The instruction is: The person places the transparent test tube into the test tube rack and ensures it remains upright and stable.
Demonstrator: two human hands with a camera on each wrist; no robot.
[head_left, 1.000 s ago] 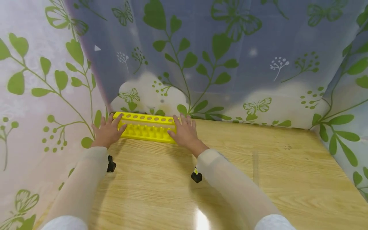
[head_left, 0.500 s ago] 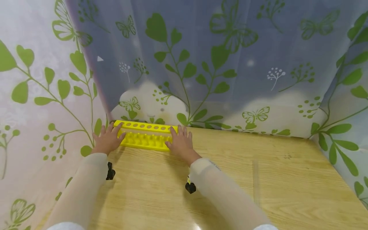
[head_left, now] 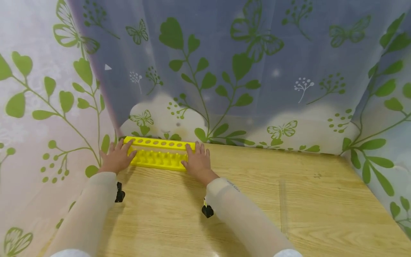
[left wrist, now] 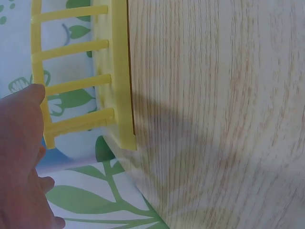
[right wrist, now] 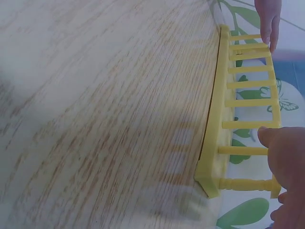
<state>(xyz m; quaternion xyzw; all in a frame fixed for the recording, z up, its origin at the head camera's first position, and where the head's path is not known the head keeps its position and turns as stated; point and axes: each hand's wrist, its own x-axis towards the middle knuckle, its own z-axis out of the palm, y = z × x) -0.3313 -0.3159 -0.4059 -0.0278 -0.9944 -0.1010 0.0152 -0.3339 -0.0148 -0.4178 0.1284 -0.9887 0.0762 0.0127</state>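
No text, label, brand, number or sign can be read in any view. The curtain point(head_left: 224, 64) filling the upper part of the frame carries only printed leaves and butterflies, and the yellow rack point(head_left: 158, 153) at centre left bears no lettering.

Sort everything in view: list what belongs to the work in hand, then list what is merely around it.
In hand:
- yellow rack, empty, at the table's far left edge
- left hand, on the rack's left end
- right hand, on its right end

Merely around:
- wooden table
- leaf-and-butterfly curtain behind and at the sides
- black wrist cameras
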